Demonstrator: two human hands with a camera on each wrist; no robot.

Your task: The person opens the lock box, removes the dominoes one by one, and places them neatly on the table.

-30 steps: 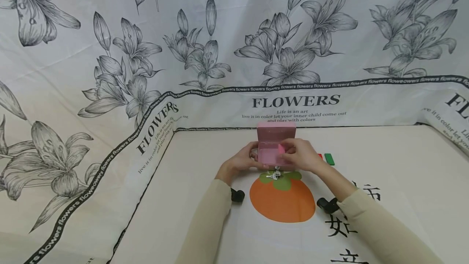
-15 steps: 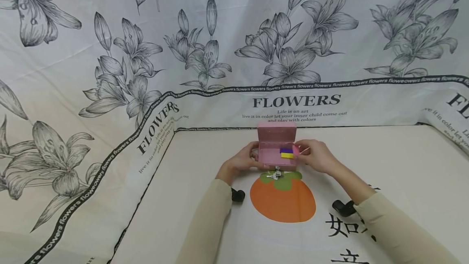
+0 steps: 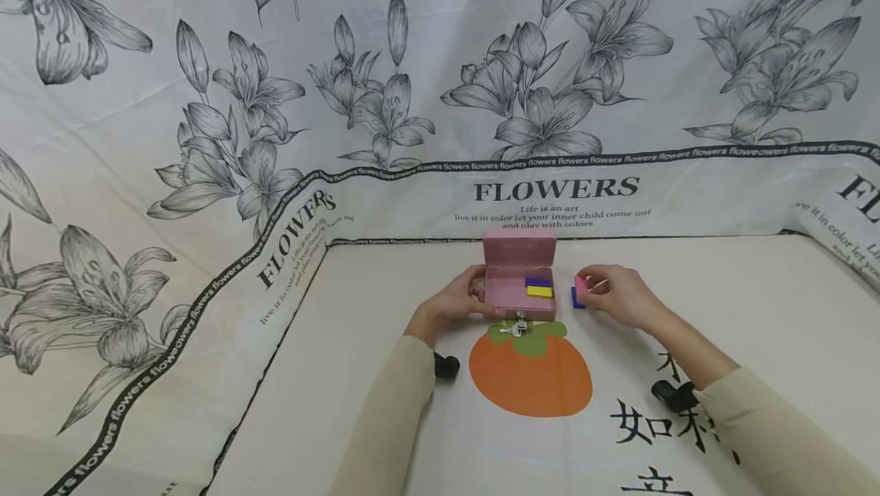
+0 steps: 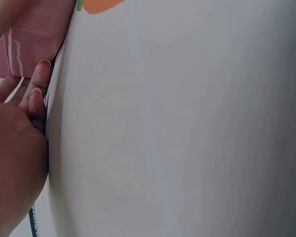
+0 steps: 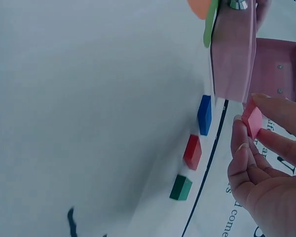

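An open pink box (image 3: 505,297) stands at the far side of the table with its lid tilted back. My left hand (image 3: 452,297) grips the box's left end, thumb toward the front. Inside, at the right, lie a purple block (image 3: 538,282) and a yellow block (image 3: 539,292). Just right of the box, my right hand (image 3: 622,295) pinches a pink block (image 5: 254,121) between thumb and fingers. A blue block (image 5: 204,115) lies on the table beside the box, below that hand. A red block (image 5: 192,152) and a green block (image 5: 180,187) continue the row, hidden by the hand in the head view.
Small keys (image 3: 516,328) hang at the box's front latch. The white tablecloth (image 3: 330,343) bears a printed orange persimmon (image 3: 531,381) and black characters. Behind the table hangs a curtain (image 3: 412,129) with flowers.
My right hand has drawn the pink block out of the box and carried it right, over the blue block. The purple and yellow blocks have come into sight. My left hand stays put.
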